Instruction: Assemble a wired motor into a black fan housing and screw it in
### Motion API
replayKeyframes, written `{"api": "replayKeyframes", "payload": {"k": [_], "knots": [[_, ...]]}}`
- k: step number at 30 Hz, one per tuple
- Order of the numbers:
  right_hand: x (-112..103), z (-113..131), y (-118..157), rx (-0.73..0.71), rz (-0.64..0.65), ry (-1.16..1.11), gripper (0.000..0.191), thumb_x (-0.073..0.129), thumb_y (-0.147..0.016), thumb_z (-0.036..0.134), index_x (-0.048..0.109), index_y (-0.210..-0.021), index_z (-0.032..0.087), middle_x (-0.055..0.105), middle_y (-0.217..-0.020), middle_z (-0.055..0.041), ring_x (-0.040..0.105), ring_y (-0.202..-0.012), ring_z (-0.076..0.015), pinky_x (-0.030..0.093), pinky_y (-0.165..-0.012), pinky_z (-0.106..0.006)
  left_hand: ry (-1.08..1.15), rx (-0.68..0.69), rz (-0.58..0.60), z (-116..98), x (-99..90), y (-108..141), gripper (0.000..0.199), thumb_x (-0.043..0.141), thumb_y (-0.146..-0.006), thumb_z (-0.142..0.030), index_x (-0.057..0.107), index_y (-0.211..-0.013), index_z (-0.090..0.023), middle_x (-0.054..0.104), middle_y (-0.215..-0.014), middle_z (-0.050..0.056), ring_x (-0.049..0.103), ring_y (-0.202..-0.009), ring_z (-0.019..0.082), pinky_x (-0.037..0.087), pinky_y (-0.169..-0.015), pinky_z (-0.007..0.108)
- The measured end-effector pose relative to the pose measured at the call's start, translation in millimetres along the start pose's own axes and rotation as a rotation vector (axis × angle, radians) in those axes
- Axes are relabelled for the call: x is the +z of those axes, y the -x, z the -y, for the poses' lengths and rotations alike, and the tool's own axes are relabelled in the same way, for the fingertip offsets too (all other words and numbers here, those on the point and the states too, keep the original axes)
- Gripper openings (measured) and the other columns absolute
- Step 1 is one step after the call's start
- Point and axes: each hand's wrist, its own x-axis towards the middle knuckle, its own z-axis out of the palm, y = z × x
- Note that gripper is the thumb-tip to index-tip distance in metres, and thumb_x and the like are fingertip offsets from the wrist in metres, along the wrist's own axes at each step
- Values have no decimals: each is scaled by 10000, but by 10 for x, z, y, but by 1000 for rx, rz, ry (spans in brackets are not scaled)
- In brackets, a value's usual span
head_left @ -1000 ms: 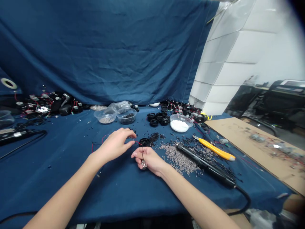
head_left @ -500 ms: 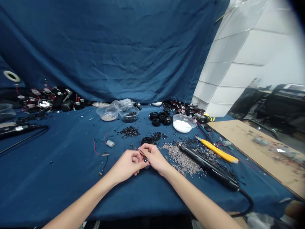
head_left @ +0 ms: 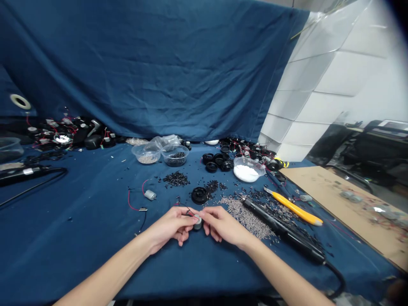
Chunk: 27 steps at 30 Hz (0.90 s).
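Note:
A small grey motor (head_left: 197,222) with thin red and black wires sits between my hands, low over the cloth. My left hand (head_left: 170,224) pinches it from the left, with the thumb on its top edge. At its right side are the thumb and index fingertips of my right hand (head_left: 223,224), pressed together; what they pinch is too small to tell. Just beyond lies a round black plastic part (head_left: 199,195). To the left, another small motor (head_left: 150,195) with a red wire rests near a small wired piece (head_left: 143,209).
A black electric screwdriver (head_left: 283,231) and a yellow utility knife (head_left: 296,208) lie at the right, beside spilled silver screws (head_left: 247,219). Clear bowls hold screws, black bits (head_left: 175,156) and white material (head_left: 247,172). Wired parts (head_left: 66,134) are heaped at the back left.
My hands have moved apart, the right one shifting to the right, so the grey motor now shows between them. The round black part is now uncovered.

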Motion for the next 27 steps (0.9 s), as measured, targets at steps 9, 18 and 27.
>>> {"api": "replayKeyframes", "payload": {"k": [9, 18, 27], "knots": [[-107, 143, 9, 260, 207, -255, 379, 724, -807, 461, 692, -961, 115, 672, -734, -36, 635, -594, -46, 536, -605, -126, -12, -32, 51, -31, -63, -16, 360, 715, -795, -427, 682, -1019, -147, 527, -616, -34, 546, -536, 83, 451, -501, 177], [-83, 161, 55, 292, 266, -257, 399, 744, -796, 441, 708, -966, 82, 712, -791, -89, 686, -668, -90, 565, -632, -146, -48, 9, 64, -22, -69, -14, 338, 743, -782, -363, 725, -1047, -154, 673, -828, 54, 604, -695, 131, 531, -649, 262], [-226, 29, -95, 365, 248, -292, 372, 720, -815, 452, 722, -937, 101, 712, -793, -68, 671, -600, -63, 549, -552, -100, 4, 14, 126, -38, -152, -206, 309, 702, -818, -304, 710, -1083, -145, 653, -811, 48, 563, -673, 107, 439, -554, 196]]}}
